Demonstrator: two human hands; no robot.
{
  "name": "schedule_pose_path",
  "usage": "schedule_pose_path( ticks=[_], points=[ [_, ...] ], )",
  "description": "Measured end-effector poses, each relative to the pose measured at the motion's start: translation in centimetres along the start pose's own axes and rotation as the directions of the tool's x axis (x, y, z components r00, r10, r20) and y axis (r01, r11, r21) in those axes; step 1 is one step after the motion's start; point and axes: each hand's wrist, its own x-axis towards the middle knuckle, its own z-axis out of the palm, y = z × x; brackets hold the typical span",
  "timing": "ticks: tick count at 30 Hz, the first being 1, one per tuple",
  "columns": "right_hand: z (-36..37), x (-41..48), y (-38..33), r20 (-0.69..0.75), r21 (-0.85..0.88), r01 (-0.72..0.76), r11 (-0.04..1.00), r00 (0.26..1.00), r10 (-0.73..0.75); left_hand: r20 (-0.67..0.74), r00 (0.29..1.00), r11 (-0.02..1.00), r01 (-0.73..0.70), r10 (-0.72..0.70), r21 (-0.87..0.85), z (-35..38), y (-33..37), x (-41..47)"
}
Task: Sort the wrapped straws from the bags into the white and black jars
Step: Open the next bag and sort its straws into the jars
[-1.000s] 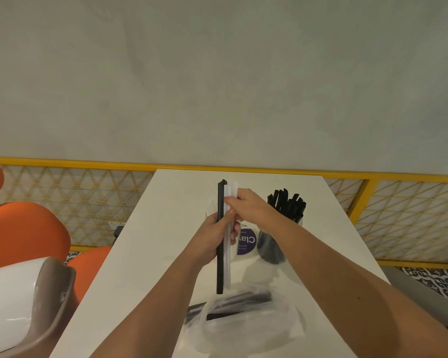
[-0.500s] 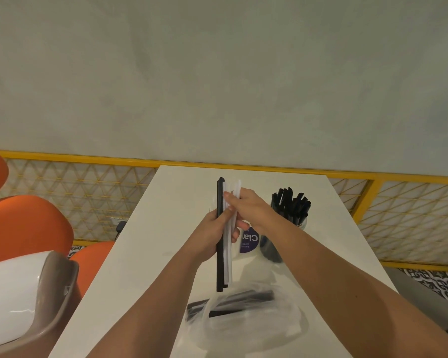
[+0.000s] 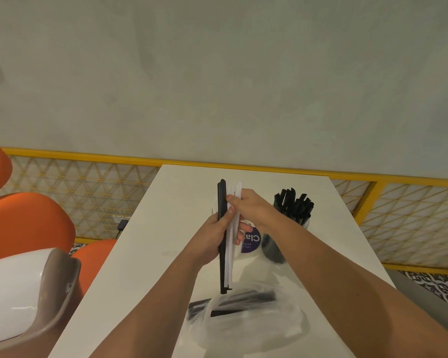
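At the centre of the frame, a bundle of wrapped straws stood upright above a white table (image 3: 145, 254): one black straw (image 3: 221, 202) on the left, with several white straws (image 3: 229, 264) just beside it on the right. A person's left hand (image 3: 212, 236) gripped the bundle around its middle. Its fingers were curled behind the straws and its thumb pressed across their front, so both ends stuck out above and below the fist. The right hand (image 3: 248, 208), reaching in from the lower right, pinched the white straws between thumb and fingertips, close under their top ends.

Behind the hands, partly hidden, stood a white jar (image 3: 251, 241) with a purple label. Just right of it, a black jar (image 3: 273, 250) held a sheaf of black straws (image 3: 294, 202). Below the bundle, at lower centre, a clear plastic bag (image 3: 243, 329) lay crumpled on the table with more dark straws (image 3: 246, 297) inside.

Orange chairs (image 3: 23, 223) and a white-and-taupe seat (image 3: 18, 293) filled the left edge. A yellow-framed lattice railing (image 3: 83, 157) ran across behind the table, under a grey wall (image 3: 217, 73).
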Motion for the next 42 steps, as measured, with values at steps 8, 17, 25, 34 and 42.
schedule_pose_path(
  ticks=[8,17,25,34,42],
  points=[
    [-1.0,1.7,-1.1,-0.264,0.505,0.078,0.86,0.962,0.068,-0.278,0.96,0.996,-0.023,-0.003,-0.09,-1.9,-0.1,0.6],
    [-2.5,4.7,-2.5,-0.497,0.421,0.316,0.851,0.865,-0.075,-0.426,0.904,0.99,-0.087,0.034,-0.107,-3.9,0.1,1.0],
    [-0.6,5.9,-0.7,-0.518,0.218,0.4,0.89,0.82,-0.242,-0.41,0.911,0.992,-0.08,0.032,-0.102,-4.2,-0.1,1.3],
    [1.3,6.6,4.0,-0.229,-0.215,0.193,0.957,0.943,-0.242,-0.359,0.932,0.992,-0.085,0.047,-0.09,-4.1,-0.1,1.2],
    [0.2,6.1,3.4,-0.102,-0.487,0.062,0.871,0.987,-0.127,-0.292,0.953,0.994,-0.101,0.085,-0.043,-3.3,0.3,1.4]
  ],
)
